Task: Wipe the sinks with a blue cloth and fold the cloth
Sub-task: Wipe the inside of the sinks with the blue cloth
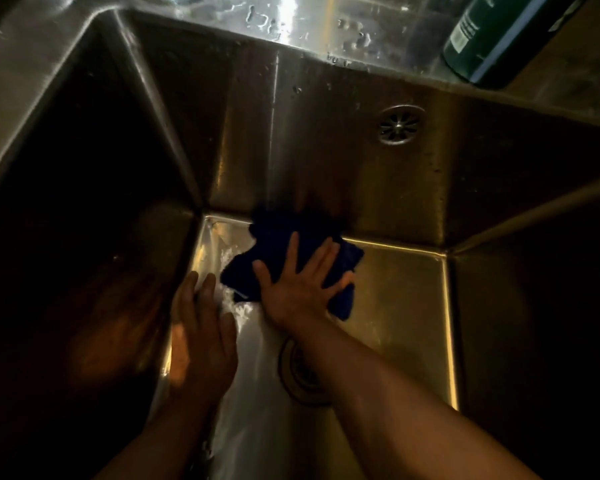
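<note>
Fingers (293,252) of the right hand (300,294) lie spread and flat, pressing the blue cloth (241,271) onto the sink (409,306) floor against its back wall. The left hand (201,341), blurred, fingers straight, holds nothing beside it. The cloth looks soft, limp and probably damp, so it is best pinched at a corner for folding.

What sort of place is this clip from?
Probably a kitchen washing-up area: a deep stainless steel sink with an overflow grille on its back wall, a dark green bottle on the wet ledge, and the right hand pressing a blue cloth inside it.
</note>
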Demonstrator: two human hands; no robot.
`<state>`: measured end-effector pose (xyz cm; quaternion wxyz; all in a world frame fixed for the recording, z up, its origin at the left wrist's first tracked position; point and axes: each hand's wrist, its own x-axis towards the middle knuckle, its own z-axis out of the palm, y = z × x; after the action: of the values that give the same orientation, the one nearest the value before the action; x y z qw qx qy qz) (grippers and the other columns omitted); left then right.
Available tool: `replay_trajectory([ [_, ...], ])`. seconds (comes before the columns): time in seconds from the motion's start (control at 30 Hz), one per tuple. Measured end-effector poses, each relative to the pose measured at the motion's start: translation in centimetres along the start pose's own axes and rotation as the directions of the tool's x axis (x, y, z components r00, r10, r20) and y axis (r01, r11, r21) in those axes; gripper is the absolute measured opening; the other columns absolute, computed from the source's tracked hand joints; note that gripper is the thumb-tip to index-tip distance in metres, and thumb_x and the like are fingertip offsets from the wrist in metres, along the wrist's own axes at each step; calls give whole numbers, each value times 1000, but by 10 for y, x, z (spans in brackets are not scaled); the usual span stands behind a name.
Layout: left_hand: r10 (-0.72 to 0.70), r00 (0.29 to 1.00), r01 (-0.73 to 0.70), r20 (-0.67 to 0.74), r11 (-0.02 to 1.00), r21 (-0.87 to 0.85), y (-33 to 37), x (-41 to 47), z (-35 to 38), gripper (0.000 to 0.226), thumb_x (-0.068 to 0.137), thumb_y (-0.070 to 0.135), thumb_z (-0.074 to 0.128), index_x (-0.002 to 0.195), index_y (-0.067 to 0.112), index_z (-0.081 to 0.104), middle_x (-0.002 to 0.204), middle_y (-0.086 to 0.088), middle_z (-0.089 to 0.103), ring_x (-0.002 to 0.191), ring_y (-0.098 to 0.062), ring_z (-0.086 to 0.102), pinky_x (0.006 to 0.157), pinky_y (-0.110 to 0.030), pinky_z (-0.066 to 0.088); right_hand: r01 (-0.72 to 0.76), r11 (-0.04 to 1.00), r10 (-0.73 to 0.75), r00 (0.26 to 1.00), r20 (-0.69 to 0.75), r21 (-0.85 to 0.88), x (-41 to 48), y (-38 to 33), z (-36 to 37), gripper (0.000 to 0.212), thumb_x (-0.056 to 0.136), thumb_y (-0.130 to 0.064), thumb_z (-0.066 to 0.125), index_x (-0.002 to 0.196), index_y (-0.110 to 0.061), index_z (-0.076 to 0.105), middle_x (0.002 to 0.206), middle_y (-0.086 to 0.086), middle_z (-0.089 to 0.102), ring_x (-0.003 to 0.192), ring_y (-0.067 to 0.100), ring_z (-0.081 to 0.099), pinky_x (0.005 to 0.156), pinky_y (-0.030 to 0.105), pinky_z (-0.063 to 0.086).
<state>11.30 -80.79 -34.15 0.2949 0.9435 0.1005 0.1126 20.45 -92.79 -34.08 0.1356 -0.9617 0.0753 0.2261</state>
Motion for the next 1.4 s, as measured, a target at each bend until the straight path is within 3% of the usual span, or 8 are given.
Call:
replay_trajectory([
  [0.37, -101, 994, 102, 38, 994, -39, 6, 7, -18, 70, 86, 33, 35, 144, -5, 28, 146, -27, 34, 132, -40, 36, 107, -37, 26, 291, 932, -343, 899, 271, 215, -6, -84, 16, 60, 97, -53, 12, 147, -34, -15, 148, 10, -41, 129, 19, -47, 93, 55, -37],
  [0.57, 133, 963, -207, 235, 923, 323, 14, 72, -6, 59, 90, 30, 47, 140, 0, 40, 147, -27, 35, 137, -43, 31, 114, -57, 21, 360, 840, -309, 932, -187, 406, -39, -15, -22, 52, 98, -40, 21, 149, -27, 25, 160, -1, 14, 147, 9, 5, 118, 46, 6],
  [0.67, 88, 906, -290, 414, 841, 457, 2, 90, 9, 61, 96, 47, 35, 151, 28, 17, 160, -16, 6, 147, -33, 3, 112, -53, -16, 293, 902, -225, 946, -234, 318, -54, 55, -26, 47, 101, -32, 29, 147, -21, 32, 156, 7, 24, 145, 20, 17, 117, 47, 17],
  [0.77, 51, 872, -334, 486, 789, 515, -12, 91, 22, 58, 94, 56, 15, 143, 46, -15, 150, -6, -36, 140, -24, -32, 95, -49, -39, 118, 981, -82, 970, -228, 151, -64, 120, -27, 52, 98, -44, 21, 149, -33, 23, 160, 4, 13, 147, 22, 5, 118, 45, 3],
  [0.9, -54, 787, -310, 615, 826, 470, -12, 90, 21, 58, 93, 60, 10, 122, 54, -40, 127, 0, -60, 114, -18, -59, 93, -54, -38, -4, 995, -1, 999, -45, -96, -71, 177, -16, 60, 88, -62, 0, 143, -47, -20, 155, 1, -31, 138, 20, -35, 116, 54, -7],
  [1.03, -141, 689, -274, 711, 858, 435, -7, 68, 13, 63, 94, 60, 12, 109, 58, -49, 121, 2, -66, 111, -21, -62, 97, -61, -31, 28, 989, -20, 998, 59, -145, -70, 190, -11, 63, 87, -67, 6, 130, -52, -38, 135, -6, -56, 127, 17, -49, 112, 53, -18],
  [1.33, -311, 500, -219, 808, 857, 466, -2, -52, -21, 74, 92, 63, 20, 128, 44, -42, 122, -5, -66, 99, -27, -68, 101, -68, -18, 11, 985, 18, 987, 160, -174, -74, 181, -25, 67, 92, -64, 13, 134, -43, -36, 140, 0, -50, 132, 21, -42, 113, 55, -17],
  [1.4, -144, 637, -330, 757, 836, 438, 2, -82, -30, 99, 81, 68, 43, 141, 37, -29, 137, -11, -55, 118, -29, -58, 104, -67, -14, 12, 986, 20, 982, 186, -167, -73, 179, -27, 67, 92, -65, 13, 132, -44, -37, 138, 1, -52, 131, 22, -44, 112, 55, -19],
])
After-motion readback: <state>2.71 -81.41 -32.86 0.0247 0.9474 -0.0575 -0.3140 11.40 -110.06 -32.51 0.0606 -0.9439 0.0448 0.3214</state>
